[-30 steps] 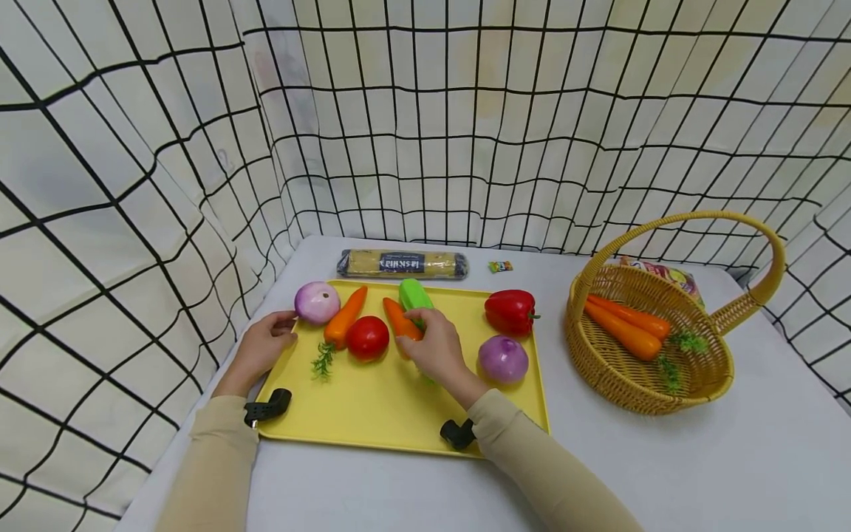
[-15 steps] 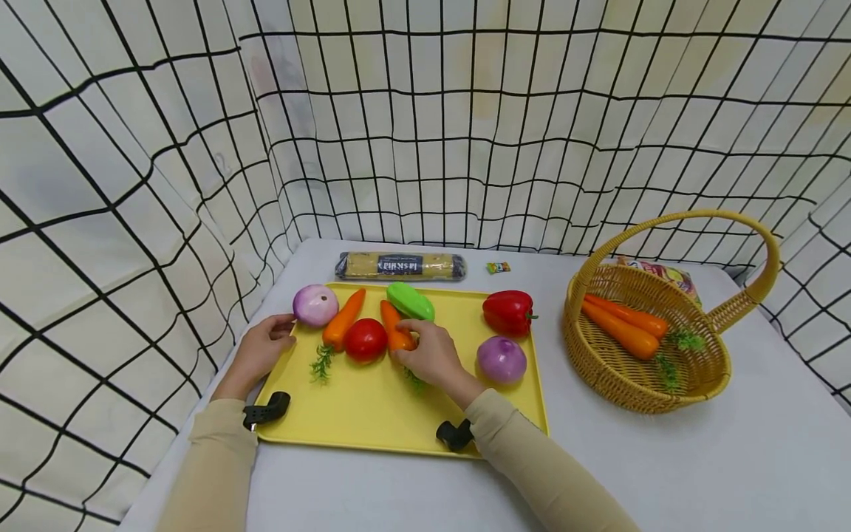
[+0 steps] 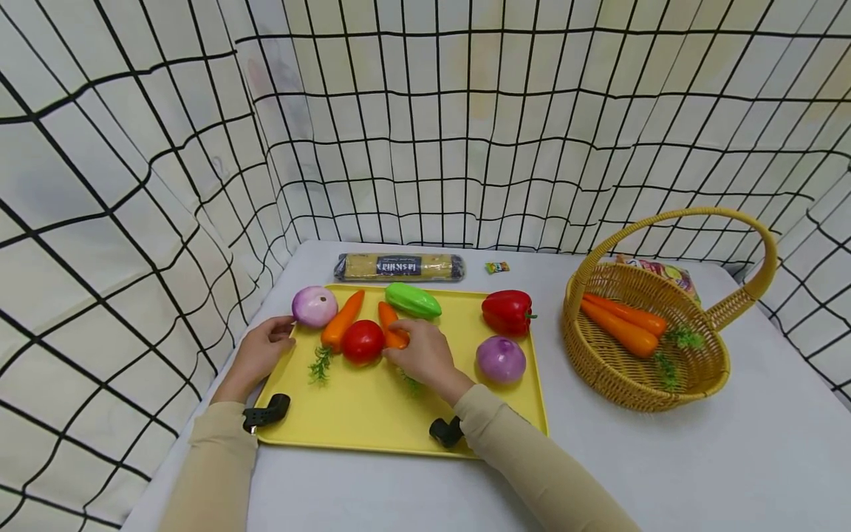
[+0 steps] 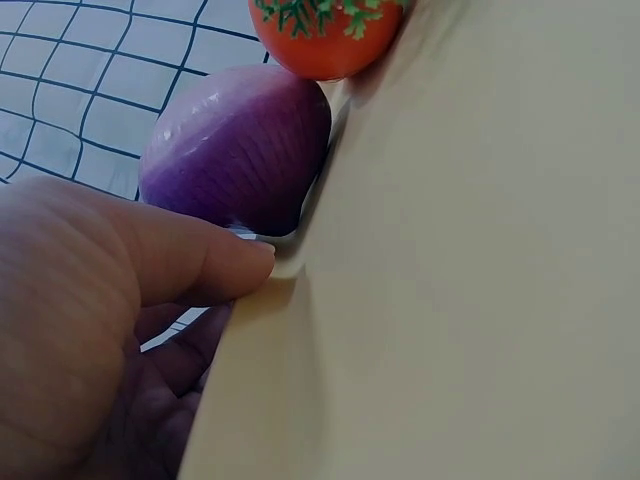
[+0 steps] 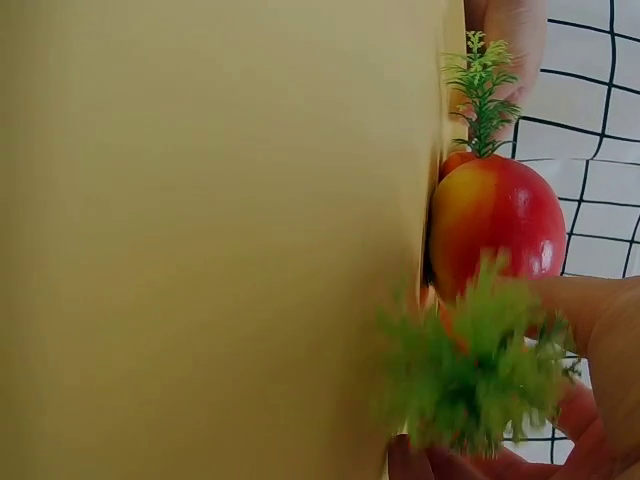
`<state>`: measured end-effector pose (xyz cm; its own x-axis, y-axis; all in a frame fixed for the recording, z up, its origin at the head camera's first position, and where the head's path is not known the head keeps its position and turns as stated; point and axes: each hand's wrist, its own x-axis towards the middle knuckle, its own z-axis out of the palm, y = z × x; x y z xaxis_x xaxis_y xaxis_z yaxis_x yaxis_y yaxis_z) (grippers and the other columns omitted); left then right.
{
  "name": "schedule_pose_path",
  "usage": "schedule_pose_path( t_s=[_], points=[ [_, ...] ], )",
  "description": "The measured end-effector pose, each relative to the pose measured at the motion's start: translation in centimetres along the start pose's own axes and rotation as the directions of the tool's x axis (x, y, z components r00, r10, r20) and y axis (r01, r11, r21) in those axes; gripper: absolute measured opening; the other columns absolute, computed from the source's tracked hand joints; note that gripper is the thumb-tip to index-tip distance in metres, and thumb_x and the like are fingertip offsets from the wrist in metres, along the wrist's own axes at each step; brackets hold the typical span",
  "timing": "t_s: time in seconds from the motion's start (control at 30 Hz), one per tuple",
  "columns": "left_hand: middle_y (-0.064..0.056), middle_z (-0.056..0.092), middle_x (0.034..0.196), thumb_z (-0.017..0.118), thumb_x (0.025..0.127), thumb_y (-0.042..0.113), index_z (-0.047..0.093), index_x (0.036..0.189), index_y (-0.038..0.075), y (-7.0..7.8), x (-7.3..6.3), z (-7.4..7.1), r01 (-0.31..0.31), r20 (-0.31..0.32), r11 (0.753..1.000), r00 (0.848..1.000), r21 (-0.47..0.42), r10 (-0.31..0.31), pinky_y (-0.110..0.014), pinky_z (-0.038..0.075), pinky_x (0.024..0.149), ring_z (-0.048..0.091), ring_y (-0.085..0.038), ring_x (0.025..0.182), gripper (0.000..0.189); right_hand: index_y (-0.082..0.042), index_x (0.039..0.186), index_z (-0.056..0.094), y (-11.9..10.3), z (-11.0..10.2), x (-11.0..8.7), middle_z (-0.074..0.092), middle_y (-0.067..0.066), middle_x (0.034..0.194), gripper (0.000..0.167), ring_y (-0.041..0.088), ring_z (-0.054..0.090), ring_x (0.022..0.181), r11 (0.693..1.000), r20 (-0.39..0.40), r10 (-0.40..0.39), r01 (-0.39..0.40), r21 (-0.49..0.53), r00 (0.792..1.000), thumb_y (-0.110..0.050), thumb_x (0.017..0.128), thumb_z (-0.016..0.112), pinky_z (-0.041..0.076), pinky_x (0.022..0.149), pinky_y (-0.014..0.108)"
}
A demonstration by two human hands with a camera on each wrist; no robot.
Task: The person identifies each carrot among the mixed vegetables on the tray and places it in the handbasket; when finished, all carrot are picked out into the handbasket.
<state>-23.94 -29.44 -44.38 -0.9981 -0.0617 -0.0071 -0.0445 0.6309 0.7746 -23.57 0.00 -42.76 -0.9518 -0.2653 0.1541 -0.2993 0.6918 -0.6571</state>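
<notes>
On a yellow tray (image 3: 332, 421) lie several vegetables. My right hand (image 3: 425, 356) pinches an orange carrot (image 3: 385, 315) near its thick end, right beside a red tomato (image 3: 362, 342). In the right wrist view, the carrot's green leaves (image 5: 480, 370) hang in front of the fingers. My left hand (image 3: 261, 351) grips the tray's left rim, thumb on top in the left wrist view and fingers outside. Close to that thumb sits a purple-and-white onion (image 4: 240, 150). A second carrot (image 3: 344, 319) lies left of the tomato, and a bright green cucumber-like vegetable (image 3: 412, 300) lies behind the pinched carrot.
A red bell pepper (image 3: 507, 312) and a purple onion (image 3: 501, 360) lie on the tray's right side. Right of it stands a wicker basket (image 3: 585, 373) holding carrots. Behind the tray are a long wrapped packet (image 3: 399, 267) and a small sachet (image 3: 496, 267). Black netting surrounds the table.
The green vegetable has turned more sideways and now lies clear of my right hand. That hand has shifted slightly left with the carrot, closer to the tomato. My left hand stays on the rim.
</notes>
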Motion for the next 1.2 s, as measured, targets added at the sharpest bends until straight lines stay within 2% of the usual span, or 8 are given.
schedule_pose_path(
  t_s=[0.2, 0.33, 0.5, 0.63, 0.8, 0.9, 1.1, 1.2],
  points=[
    [-0.029, 0.052, 0.134, 0.053, 0.096, 0.005, 0.044, 0.141, -0.006, -0.1, -0.2, 0.0, -0.006, -0.01, 1.0, 1.0, -0.004, 0.006, -0.04, 0.044, 0.092, 0.053, -0.039, 0.116, 0.048, -0.02, 0.117, 0.072, -0.1, -0.2, -0.1, 0.066, 0.006, 0.118, 0.037, 0.023, 0.057, 0.102, 0.998, 0.007, 0.062, -0.062, 0.002, 0.998, -0.017, 0.08, 0.076, 0.048, 0.085, 0.035],
    [-0.03, 0.052, 0.133, 0.053, 0.096, 0.005, 0.044, 0.141, -0.006, -0.2, -0.2, -0.1, -0.01, -0.014, 1.0, 1.0, -0.006, 0.01, -0.04, 0.044, 0.092, 0.053, -0.039, 0.116, 0.047, -0.018, 0.113, 0.072, 0.2, -0.6, -0.3, 0.064, 0.006, 0.117, 0.033, 0.024, 0.056, 0.1, 0.991, -0.008, 0.111, -0.11, 0.082, 0.994, -0.015, 0.08, 0.074, 0.047, 0.083, 0.036],
    [-0.03, 0.053, 0.133, 0.053, 0.096, 0.004, 0.044, 0.141, -0.007, -0.2, -0.1, 0.0, -0.02, -0.01, 1.0, 1.0, -0.007, 0.02, -0.04, 0.045, 0.093, 0.054, -0.039, 0.117, 0.047, -0.017, 0.11, 0.073, 0.9, -1.6, -1.0, 0.063, 0.005, 0.113, 0.03, 0.023, 0.056, 0.097, 0.975, -0.081, 0.149, -0.133, 0.178, 0.985, -0.014, 0.081, 0.07, 0.05, 0.084, 0.037],
    [-0.03, 0.054, 0.132, 0.053, 0.095, 0.004, 0.045, 0.14, -0.007, -0.1, 0.1, 0.1, -0.03, -0.01, 1.0, 1.0, -0.006, 0.03, -0.042, 0.045, 0.094, 0.054, -0.04, 0.117, 0.047, -0.018, 0.111, 0.073, 1.7, -3.0, -1.8, 0.062, 0.005, 0.115, 0.029, 0.022, 0.056, 0.097, 0.964, -0.127, 0.139, -0.105, 0.245, 0.982, -0.012, 0.082, 0.068, 0.052, 0.083, 0.034],
    [-0.03, 0.053, 0.132, 0.052, 0.096, 0.004, 0.045, 0.14, -0.007, 0.0, 0.3, 0.3, -0.026, -0.009, 1.0, 1.0, -0.012, 0.026, -0.045, 0.044, 0.097, 0.053, -0.04, 0.118, 0.046, -0.016, 0.112, 0.072, 2.7, -5.0, -3.2, 0.062, 0.003, 0.117, 0.028, 0.023, 0.059, 0.097, 0.93, -0.187, 0.099, -0.024, 0.366, 0.977, -0.01, 0.085, 0.07, 0.055, 0.079, 0.032],
    [-0.03, 0.053, 0.132, 0.052, 0.096, 0.004, 0.045, 0.14, -0.007, 0.0, 0.3, 0.3, -0.023, -0.012, 1.0, 1.0, -0.007, 0.023, -0.046, 0.044, 0.097, 0.053, -0.04, 0.117, 0.046, -0.015, 0.111, 0.071, 3.0, -6.3, -4.0, 0.063, 0.002, 0.116, 0.026, 0.024, 0.062, 0.097, 0.915, -0.223, 0.085, 0.013, 0.402, 0.971, -0.011, 0.085, 0.073, 0.056, 0.077, 0.033],
    [-0.03, 0.054, 0.131, 0.052, 0.096, 0.004, 0.045, 0.14, -0.007, -0.1, 0.0, 0.2, -0.022, -0.019, 1.0, 1.0, -0.003, 0.022, -0.046, 0.044, 0.097, 0.053, -0.04, 0.117, 0.046, -0.014, 0.113, 0.069, 4.0, -9.1, -5.6, 0.064, 0.005, 0.115, 0.027, 0.024, 0.062, 0.098, 0.899, -0.232, 0.061, 0.047, 0.435, 0.971, -0.014, 0.087, 0.075, 0.053, 0.081, 0.032],
    [-0.03, 0.053, 0.132, 0.052, 0.096, 0.004, 0.045, 0.14, -0.007, -0.2, -0.1, 0.0, -0.021, -0.016, 1.0, 1.0, -0.004, 0.021, -0.046, 0.044, 0.097, 0.053, -0.04, 0.118, 0.046, -0.01, 0.117, 0.067, 4.9, -10.4, -6.3, 0.064, 0.01, 0.116, 0.03, 0.023, 0.062, 0.097, 0.869, -0.215, 0.049, 0.064, 0.49, 0.975, -0.016, 0.089, 0.073, 0.054, 0.081, 0.029]
  ],
)
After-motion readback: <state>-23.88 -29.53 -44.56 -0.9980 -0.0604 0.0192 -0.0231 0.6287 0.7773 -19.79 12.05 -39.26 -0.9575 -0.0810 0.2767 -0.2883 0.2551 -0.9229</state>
